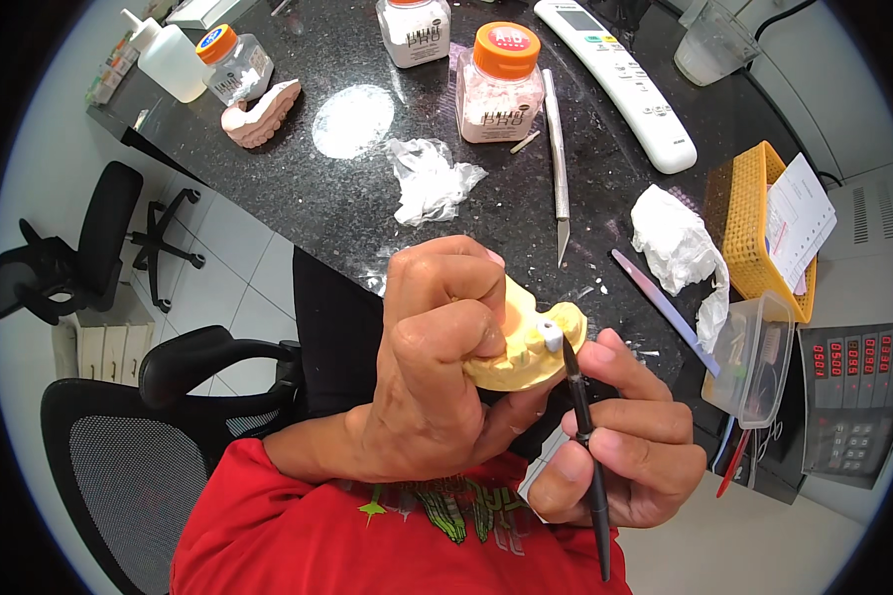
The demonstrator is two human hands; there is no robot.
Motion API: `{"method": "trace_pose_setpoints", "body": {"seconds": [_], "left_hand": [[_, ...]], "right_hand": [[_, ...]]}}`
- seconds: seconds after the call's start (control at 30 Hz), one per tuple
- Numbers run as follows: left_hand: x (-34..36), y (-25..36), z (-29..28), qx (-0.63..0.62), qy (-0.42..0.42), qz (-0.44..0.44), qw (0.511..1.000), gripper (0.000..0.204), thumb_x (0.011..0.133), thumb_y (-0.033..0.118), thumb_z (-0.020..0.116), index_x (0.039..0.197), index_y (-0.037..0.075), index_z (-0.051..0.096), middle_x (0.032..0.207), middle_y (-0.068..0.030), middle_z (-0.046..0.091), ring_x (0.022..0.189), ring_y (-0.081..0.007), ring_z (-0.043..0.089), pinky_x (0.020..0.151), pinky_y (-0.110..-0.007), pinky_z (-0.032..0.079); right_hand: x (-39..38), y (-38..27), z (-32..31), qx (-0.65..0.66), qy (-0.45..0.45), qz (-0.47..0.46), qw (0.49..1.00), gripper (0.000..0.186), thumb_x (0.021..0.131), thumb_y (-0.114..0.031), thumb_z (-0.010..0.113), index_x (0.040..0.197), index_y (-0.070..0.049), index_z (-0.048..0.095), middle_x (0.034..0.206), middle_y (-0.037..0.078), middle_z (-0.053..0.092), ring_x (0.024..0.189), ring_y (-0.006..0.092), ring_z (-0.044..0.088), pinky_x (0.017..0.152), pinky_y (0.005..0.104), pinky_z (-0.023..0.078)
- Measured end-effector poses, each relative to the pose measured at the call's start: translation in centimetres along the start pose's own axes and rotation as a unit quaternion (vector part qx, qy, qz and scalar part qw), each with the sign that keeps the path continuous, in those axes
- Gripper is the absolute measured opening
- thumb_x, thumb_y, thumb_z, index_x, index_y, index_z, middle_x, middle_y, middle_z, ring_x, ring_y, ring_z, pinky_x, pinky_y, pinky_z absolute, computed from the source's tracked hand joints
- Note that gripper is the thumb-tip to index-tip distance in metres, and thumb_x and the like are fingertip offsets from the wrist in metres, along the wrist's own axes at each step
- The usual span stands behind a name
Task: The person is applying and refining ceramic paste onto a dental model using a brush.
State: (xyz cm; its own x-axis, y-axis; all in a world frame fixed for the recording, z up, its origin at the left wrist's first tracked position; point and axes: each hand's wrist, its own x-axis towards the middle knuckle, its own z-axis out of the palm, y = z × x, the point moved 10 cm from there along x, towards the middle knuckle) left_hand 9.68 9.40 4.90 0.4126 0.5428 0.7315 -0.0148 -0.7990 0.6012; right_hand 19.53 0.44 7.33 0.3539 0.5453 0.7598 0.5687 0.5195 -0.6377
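Observation:
My left hand [432, 357] is closed around a yellow dental model [516, 372], held up in front of my red shirt. On the model's right part sits a small whitish-grey tooth crown [550, 335]. In my right hand [630, 446] is a slim black brush [587, 446], pinched between thumb and fingers. Its dark tip points up and meets or nearly meets the crown's side; I cannot tell if they touch. The left fingers hide much of the model's left side.
On the dark speckled table [352, 188] lie a craft knife [559, 169], crumpled tissues [432, 180], orange-lidded powder jars [499, 84], a pink dental cast [260, 114], a white remote [620, 84] and a purple stick [665, 309]. A yellow basket [749, 213] and clear plastic box [749, 362] stand right.

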Motion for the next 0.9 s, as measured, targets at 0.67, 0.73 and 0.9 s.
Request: {"method": "trace_pose_setpoints", "body": {"seconds": [0.67,0.73,0.9], "left_hand": [[0.07,0.04,-0.04,0.009,0.008,-0.005,1.000,0.050,0.076,0.012,0.073,0.102,0.007,0.030,0.088,-0.0126,0.040,0.087,-0.0236,0.045,0.080,-0.042,0.044],[0.11,0.08,0.10,0.016,0.002,-0.004,1.000,0.049,0.077,0.013,0.072,0.102,0.007,0.030,0.088,-0.0126,0.040,0.087,-0.0238,0.045,0.080,-0.041,0.044],[-0.01,-0.05,0.01,0.014,0.009,-0.007,1.000,0.048,0.078,0.015,0.071,0.102,0.007,0.030,0.088,-0.0123,0.040,0.087,-0.0241,0.045,0.080,-0.041,0.044]], "right_hand": [[-0.10,-0.20,0.06,-0.006,-0.010,-0.010,1.000,0.022,0.074,-0.007,0.071,0.089,-0.004,0.055,0.073,0.008,0.060,0.083,0.0330,0.069,0.081,0.0485,0.057],[-0.06,-0.24,-0.10,-0.006,-0.007,-0.010,1.000,0.022,0.074,-0.007,0.071,0.088,-0.004,0.055,0.073,0.008,0.060,0.083,0.0331,0.069,0.081,0.0484,0.057],[0.01,-0.16,0.19,-0.016,-0.018,-0.007,1.000,0.022,0.074,-0.007,0.071,0.089,-0.004,0.055,0.073,0.008,0.060,0.083,0.0328,0.069,0.081,0.0484,0.057]]}}
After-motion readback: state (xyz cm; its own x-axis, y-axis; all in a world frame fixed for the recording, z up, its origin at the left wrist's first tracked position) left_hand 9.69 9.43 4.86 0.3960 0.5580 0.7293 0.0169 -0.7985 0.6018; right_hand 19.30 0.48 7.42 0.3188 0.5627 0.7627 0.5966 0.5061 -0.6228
